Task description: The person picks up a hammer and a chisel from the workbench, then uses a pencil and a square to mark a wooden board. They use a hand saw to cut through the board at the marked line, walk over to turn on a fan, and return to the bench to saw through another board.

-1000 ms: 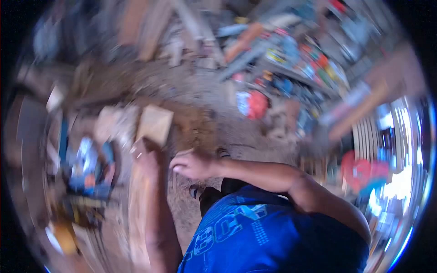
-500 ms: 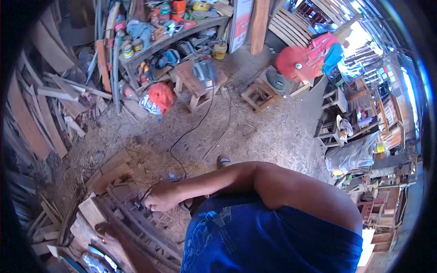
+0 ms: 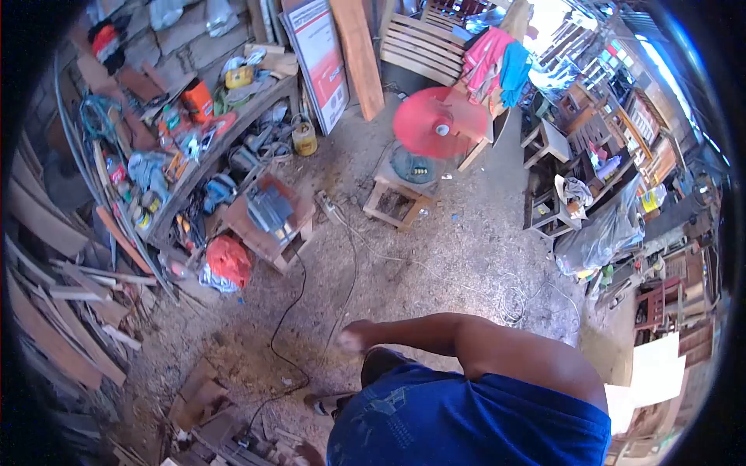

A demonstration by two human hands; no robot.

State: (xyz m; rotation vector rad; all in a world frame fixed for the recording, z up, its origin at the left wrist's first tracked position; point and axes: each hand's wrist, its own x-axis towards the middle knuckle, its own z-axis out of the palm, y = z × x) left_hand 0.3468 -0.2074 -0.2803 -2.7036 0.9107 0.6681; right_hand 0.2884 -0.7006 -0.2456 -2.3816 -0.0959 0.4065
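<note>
My right hand (image 3: 355,338) is smeared by motion, held out over the dusty floor at the end of my bent arm, with its fingers not distinct. A black cord (image 3: 273,330) lies on the floor just left of it, running down toward wooden pieces (image 3: 198,396) at the lower left. Below the hand, part of a foot (image 3: 315,402) shows beside my blue shirt. At the bottom edge, a small brown bit that looks like my left hand (image 3: 311,453) is cut off by the frame, among wood scraps.
A low wooden stool (image 3: 299,229) bears a grey-blue power tool (image 3: 270,208). Behind it, a cluttered workbench (image 3: 233,128) stands at upper left. A red fan (image 3: 420,116) rests on another stool (image 3: 388,213). Planks (image 3: 50,334) lean at left; a white coiled wire (image 3: 511,303) lies right.
The view has swung right and up, shifting the room left and down. My right hand has left the wooden pieces and come nearer my body. My left hand has dropped mostly out of frame.
</note>
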